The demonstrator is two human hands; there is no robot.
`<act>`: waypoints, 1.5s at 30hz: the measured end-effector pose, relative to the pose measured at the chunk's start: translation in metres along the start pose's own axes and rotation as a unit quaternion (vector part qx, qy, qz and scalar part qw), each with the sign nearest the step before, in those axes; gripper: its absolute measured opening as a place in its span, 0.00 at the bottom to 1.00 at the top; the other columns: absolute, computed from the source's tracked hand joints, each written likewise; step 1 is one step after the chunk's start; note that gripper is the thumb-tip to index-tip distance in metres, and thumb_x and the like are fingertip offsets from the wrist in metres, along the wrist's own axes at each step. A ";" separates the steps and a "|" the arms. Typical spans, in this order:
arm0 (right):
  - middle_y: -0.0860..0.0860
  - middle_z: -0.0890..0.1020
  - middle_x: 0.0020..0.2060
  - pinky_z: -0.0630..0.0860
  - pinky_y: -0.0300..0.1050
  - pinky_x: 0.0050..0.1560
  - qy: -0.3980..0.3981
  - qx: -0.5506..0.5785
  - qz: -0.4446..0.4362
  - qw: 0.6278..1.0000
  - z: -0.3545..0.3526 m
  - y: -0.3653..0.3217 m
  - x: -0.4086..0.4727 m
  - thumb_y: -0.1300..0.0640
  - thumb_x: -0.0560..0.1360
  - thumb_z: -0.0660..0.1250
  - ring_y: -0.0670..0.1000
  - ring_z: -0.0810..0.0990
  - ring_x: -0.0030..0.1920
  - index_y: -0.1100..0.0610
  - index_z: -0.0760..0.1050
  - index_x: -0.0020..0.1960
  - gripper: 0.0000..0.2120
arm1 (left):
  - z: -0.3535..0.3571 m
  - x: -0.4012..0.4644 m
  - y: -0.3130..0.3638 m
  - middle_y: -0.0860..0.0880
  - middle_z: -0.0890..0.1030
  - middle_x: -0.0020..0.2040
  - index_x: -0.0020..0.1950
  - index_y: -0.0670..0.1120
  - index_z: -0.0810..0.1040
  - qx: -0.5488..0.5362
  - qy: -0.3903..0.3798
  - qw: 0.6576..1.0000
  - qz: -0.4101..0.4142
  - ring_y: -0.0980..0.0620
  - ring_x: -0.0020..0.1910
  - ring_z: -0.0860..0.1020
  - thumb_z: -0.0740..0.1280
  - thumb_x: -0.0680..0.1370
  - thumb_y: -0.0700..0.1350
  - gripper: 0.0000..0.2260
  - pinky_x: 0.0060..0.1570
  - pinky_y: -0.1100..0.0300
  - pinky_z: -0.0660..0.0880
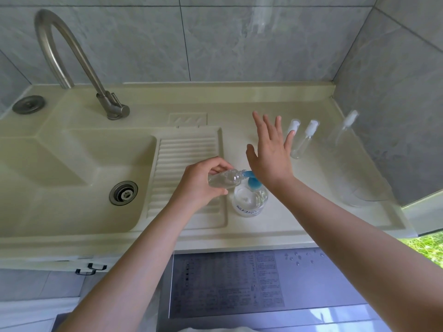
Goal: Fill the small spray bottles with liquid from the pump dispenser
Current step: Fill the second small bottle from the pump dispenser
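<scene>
Gripped in the left hand (201, 182), a small clear bottle (221, 180) tilts against the blue spout of the pump dispenser (249, 200). Fingers spread, the right hand (269, 152) presses the pump; filling looks underway, and another push seems next. Beyond stand capped spray bottles (303, 140).

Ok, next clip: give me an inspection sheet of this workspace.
Surface: cream countertop with sink basin and ribbed drainboard.
Job's things: pump dispenser upright; small bottle tilted, its mouth at the blue nozzle; three capped spray bottles near the wall.
Clutter: nothing seen.
Hands: left hand grips the small bottle; right hand open, heel on the pump head.
Cables: nothing seen.
Surroundings: grey tiled wall, faucet.
</scene>
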State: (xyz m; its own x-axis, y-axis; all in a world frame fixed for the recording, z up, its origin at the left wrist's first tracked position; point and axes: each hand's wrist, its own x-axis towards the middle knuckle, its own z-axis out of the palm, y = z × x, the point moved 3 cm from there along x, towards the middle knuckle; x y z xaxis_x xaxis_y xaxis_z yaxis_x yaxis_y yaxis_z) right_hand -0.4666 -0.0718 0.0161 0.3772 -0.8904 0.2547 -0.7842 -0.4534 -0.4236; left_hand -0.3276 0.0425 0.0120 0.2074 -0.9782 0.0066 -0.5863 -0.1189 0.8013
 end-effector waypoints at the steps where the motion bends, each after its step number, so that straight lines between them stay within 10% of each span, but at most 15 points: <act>1: 0.54 0.55 0.81 0.38 0.65 0.76 -0.002 0.009 0.004 1.000 0.000 0.000 0.000 0.58 0.81 0.61 0.59 0.44 0.81 0.49 0.48 0.82 0.34 | 0.000 0.000 -0.001 0.59 0.83 0.47 0.52 0.53 0.82 -0.004 -0.002 1.000 -0.002 0.61 0.50 0.79 0.80 0.63 0.36 0.22 0.50 0.79 0.67; 9: 0.55 0.63 0.77 0.44 0.63 0.78 -0.022 0.183 0.076 0.980 0.004 0.011 0.003 0.62 0.81 0.59 0.59 0.48 0.80 0.51 0.52 0.81 0.32 | 0.004 -0.005 -0.010 0.60 0.83 0.47 0.50 0.57 0.81 -0.077 -0.004 0.996 -0.048 0.59 0.49 0.79 0.80 0.63 0.36 0.23 0.50 0.69 0.74; 12: 0.55 0.67 0.74 0.63 0.48 0.71 -0.009 0.256 0.106 0.961 -0.003 0.015 -0.002 0.62 0.81 0.60 0.58 0.69 0.70 0.50 0.56 0.80 0.30 | 0.004 -0.011 -0.015 0.58 0.83 0.49 0.52 0.56 0.81 -0.115 -0.010 0.990 -0.075 0.58 0.50 0.80 0.80 0.64 0.36 0.23 0.49 0.61 0.79; 17: 0.49 0.72 0.72 0.63 0.31 0.55 0.029 0.302 0.128 0.944 -0.015 0.024 -0.012 0.63 0.81 0.60 0.42 0.72 0.61 0.47 0.61 0.78 0.28 | 0.009 -0.021 -0.019 0.54 0.83 0.51 0.53 0.54 0.80 -0.169 -0.005 0.981 -0.100 0.55 0.51 0.81 0.80 0.65 0.36 0.22 0.50 0.62 0.76; 22: 0.47 0.79 0.63 0.73 0.38 0.61 0.075 0.356 0.154 0.919 -0.030 0.040 -0.027 0.63 0.80 0.61 0.42 0.77 0.60 0.47 0.66 0.75 0.25 | 0.012 -0.031 -0.018 0.52 0.83 0.52 0.52 0.54 0.80 -0.197 0.007 0.975 -0.104 0.51 0.54 0.81 0.81 0.64 0.37 0.22 0.56 0.56 0.78; 27: 0.45 0.82 0.57 0.70 0.24 0.37 0.104 0.380 0.211 0.895 -0.046 0.061 -0.042 0.63 0.80 0.62 0.41 0.81 0.50 0.48 0.69 0.73 0.23 | 0.014 -0.041 -0.011 0.53 0.83 0.52 0.53 0.52 0.80 -0.201 0.013 0.974 -0.103 0.50 0.55 0.80 0.80 0.64 0.36 0.22 0.58 0.55 0.77; 45: 0.48 0.81 0.47 0.72 0.30 0.34 0.128 0.354 0.265 0.887 -0.055 0.100 -0.111 0.60 0.78 0.67 0.47 0.80 0.28 0.48 0.70 0.71 0.23 | 0.021 -0.065 0.021 0.54 0.84 0.54 0.52 0.53 0.79 -0.232 0.051 0.969 -0.076 0.52 0.56 0.81 0.80 0.64 0.37 0.21 0.52 0.56 0.77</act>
State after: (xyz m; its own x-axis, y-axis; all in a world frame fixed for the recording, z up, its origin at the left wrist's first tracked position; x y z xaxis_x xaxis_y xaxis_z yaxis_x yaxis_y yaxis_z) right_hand -0.6140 -0.0161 -0.0068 -0.1480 -0.9890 0.0074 -0.2766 0.0342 -0.9604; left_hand -0.3698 0.1001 0.0158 0.3538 -0.9308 -0.0913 -0.1340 -0.1471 0.9800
